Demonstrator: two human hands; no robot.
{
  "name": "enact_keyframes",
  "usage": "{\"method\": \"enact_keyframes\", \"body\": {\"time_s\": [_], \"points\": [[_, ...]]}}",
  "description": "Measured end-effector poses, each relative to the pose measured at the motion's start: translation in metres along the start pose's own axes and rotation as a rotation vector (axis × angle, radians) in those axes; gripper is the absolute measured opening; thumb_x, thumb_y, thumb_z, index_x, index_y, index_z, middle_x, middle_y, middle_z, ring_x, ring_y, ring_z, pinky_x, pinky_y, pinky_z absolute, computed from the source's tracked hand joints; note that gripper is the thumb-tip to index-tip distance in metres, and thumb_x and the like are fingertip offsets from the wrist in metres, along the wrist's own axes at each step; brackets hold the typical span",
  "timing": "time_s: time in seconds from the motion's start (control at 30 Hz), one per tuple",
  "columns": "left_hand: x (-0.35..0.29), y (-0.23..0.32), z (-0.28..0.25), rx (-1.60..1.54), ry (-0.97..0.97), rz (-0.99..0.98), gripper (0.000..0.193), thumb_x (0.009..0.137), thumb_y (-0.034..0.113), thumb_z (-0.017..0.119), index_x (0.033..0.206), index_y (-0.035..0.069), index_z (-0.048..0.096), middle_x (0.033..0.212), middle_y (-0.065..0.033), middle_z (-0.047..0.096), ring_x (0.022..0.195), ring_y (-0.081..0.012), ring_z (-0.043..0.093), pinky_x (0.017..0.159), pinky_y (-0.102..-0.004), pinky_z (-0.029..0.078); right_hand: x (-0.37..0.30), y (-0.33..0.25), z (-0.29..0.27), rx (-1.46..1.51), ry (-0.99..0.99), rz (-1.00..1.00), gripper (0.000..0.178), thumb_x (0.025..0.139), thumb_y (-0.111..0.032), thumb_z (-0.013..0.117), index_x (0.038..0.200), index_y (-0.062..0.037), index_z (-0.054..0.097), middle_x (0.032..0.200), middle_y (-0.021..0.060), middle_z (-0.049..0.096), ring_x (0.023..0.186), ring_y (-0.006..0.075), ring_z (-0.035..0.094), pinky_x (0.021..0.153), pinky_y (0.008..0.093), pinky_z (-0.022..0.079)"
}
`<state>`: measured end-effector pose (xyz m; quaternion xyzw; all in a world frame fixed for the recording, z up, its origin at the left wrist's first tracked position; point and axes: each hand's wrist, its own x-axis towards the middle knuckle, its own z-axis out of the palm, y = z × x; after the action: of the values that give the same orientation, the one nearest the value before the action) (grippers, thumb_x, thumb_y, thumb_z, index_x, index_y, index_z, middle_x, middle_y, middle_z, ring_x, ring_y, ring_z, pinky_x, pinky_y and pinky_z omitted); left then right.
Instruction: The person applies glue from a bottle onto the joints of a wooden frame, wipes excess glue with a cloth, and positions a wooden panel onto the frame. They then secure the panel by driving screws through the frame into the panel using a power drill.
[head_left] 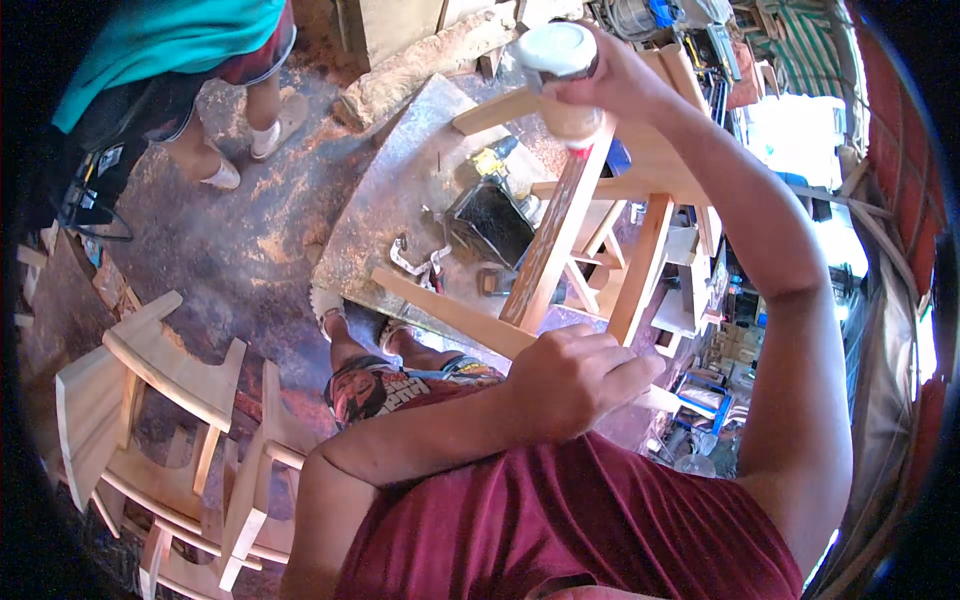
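My right hand [628, 82] is wrapped round a squeeze bottle [556, 52], tipped so its pale base faces up and its red tip points down. The tip is at the upper end of a flat wooden rail [562, 232], which carries whitish streaks along its face. This rail belongs to an unpainted wooden chair frame [640, 265] standing in front of me. Closer to my body, my left hand [580, 380] is closed with curled fingers on the near end of the frame; the exact grip is partly hidden.
A board-topped surface [375, 225] lies beyond the frame, bearing a black box-like item [492, 220] and a clamp [420, 262]. Wooden chair parts [165, 400] stack at lower left. Another person [190, 90] stands at upper left. Clutter [710, 390] lines the right side.
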<state>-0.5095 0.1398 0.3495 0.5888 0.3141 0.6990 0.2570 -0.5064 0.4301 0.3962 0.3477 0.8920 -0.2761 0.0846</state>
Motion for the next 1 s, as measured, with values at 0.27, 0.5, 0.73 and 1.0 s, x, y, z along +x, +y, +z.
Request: {"method": "enact_keyframes", "body": {"time_s": [0.27, 0.5, 0.73, 1.0], "points": [[0.0, 0.0, -0.001, 0.006, -0.026, 0.0, 0.019, 0.079, 0.02, 0.068, 0.093, 0.009, 0.062, 0.064, -0.0013, 0.058, 0.055, -0.0162, 0.057, 0.05, -0.0311, 0.044, 0.012, 0.004, -0.028, -0.138, 0.1, -0.045, 0.083, 0.063, -0.016, 0.08, 0.131, 0.0039, 0.036, 0.108, 0.0124, 0.06, 0.1, 0.0181, 0.058, 0.085, 0.0309, 0.048], [-0.001, 0.001, -0.003, 0.009, -0.032, 0.012, 0.019, 0.08, 0.021, 0.067, 0.093, 0.008, 0.061, 0.064, -0.0018, 0.058, 0.056, -0.0173, 0.058, 0.052, -0.0326, 0.044, 0.021, 0.023, -0.015, -0.084, 0.054, -0.111, 0.066, 0.069, -0.016, 0.08, 0.124, -0.0012, 0.047, 0.109, 0.0077, 0.063, 0.101, 0.014, 0.059, 0.091, 0.0305, 0.046], [0.0, 0.006, -0.005, -0.008, -0.03, -0.045, 0.022, 0.081, 0.025, 0.067, 0.094, 0.008, 0.062, 0.066, -0.0031, 0.06, 0.058, -0.0183, 0.059, 0.053, -0.0339, 0.045, 0.011, -0.028, -0.029, -0.101, 0.286, -0.115, 0.074, 0.063, -0.015, 0.08, 0.125, 0.0012, 0.044, 0.107, 0.0093, 0.061, 0.102, 0.0174, 0.058, 0.093, 0.0314, 0.044], [-0.039, -0.044, -0.105, 0.006, 0.828, -0.36, 0.068, 0.087, 0.062, 0.047, 0.12, 0.003, 0.045, 0.113, -0.0152, 0.053, 0.105, -0.0266, 0.051, 0.093, -0.0392, 0.039, -0.017, -0.111, 0.057, -0.225, -0.09, -0.619, 0.067, 0.065, -0.015, 0.077, 0.126, -0.0149, 0.049, 0.106, 0.0118, 0.062, 0.098, 0.0263, 0.061, 0.087, 0.0383, 0.048]]}}
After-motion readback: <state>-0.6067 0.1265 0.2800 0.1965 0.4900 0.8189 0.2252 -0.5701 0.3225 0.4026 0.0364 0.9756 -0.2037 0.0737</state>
